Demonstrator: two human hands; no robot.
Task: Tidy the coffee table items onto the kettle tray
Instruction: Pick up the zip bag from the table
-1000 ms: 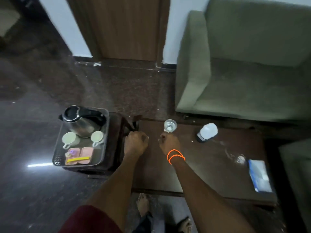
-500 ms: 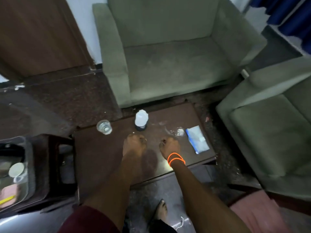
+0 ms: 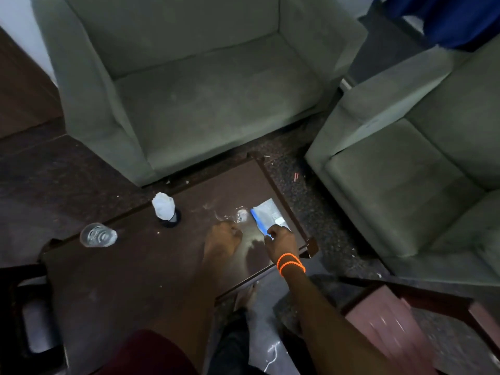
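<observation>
- The packet (image 3: 266, 215), a flat white thing with a blue strip down one side, lies near the surface's (image 3: 130, 272) far right corner, right up against the right edge.
- The right hand (image 3: 280, 239) is on the packet's near end, fingers curled down and touching the blue strip. Can't tell if it's actually pinched or just touched. There are two orange bands (image 3: 290, 263) on that wrist.
- The left hand (image 3: 223, 235) sits just left of it, curled loosely into a fist with the knuckles on or just over the surface. Nothing visible in it, and I can't tell if it's really closed.
- Between the two hands, just left of the packet, there's a small clear plastic wrapper or something shiny (image 3: 241, 214). Too blurry to say what.
- Further left along the far edge stands a small bottle (image 3: 165, 209), dark at the bottom with a white top, upright.
- Left again, near the far left corner, a clear drinking glass (image 3: 98, 235) stands well apart from the bottle.
- The surface is dark brown with white smears and crumbs in the middle.
- A green armchair (image 3: 189, 85) is behind the far edge and another green seat (image 3: 405, 171) off to the right.
</observation>
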